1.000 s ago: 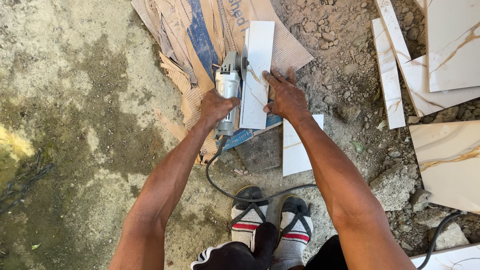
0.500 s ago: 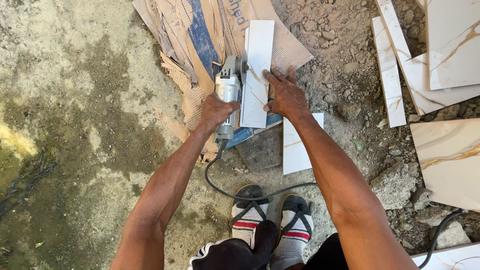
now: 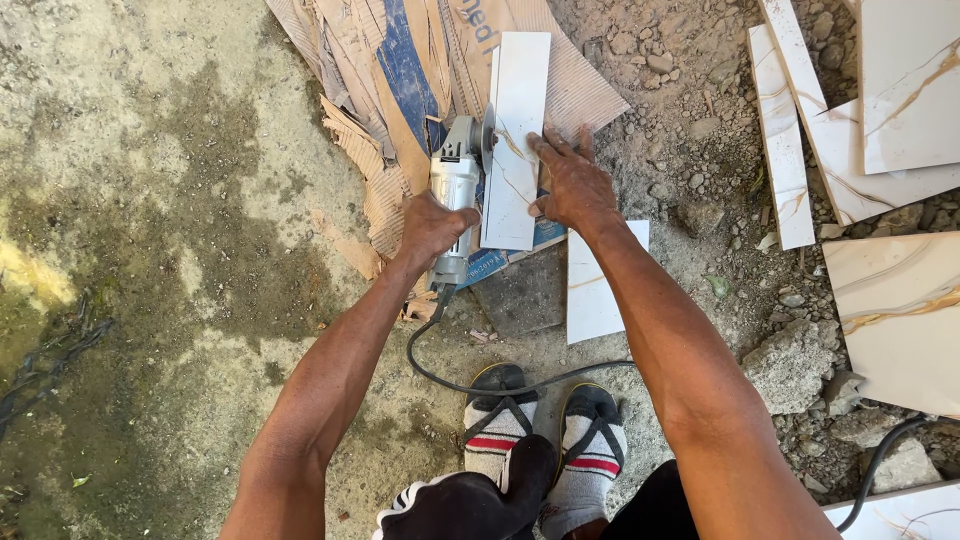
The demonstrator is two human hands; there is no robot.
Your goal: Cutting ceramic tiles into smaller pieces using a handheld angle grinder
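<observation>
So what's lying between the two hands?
In the head view, a narrow white tile strip lies between the left hand and right hand.

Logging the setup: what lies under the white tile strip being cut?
The white tile strip rests on flattened cardboard, some of it blue, spread over rough ground. What lies directly beneath the strip's middle is covered.

Damp concrete ground (image 3: 150, 200), gravel rubble (image 3: 690, 120), daylight

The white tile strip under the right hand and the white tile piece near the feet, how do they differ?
The tile strip lies on torn cardboard; the tile piece lies on dirt. The strip is longer and narrower and pressed by the right hand; the piece is untouched. Both are white with faint veins.
</observation>
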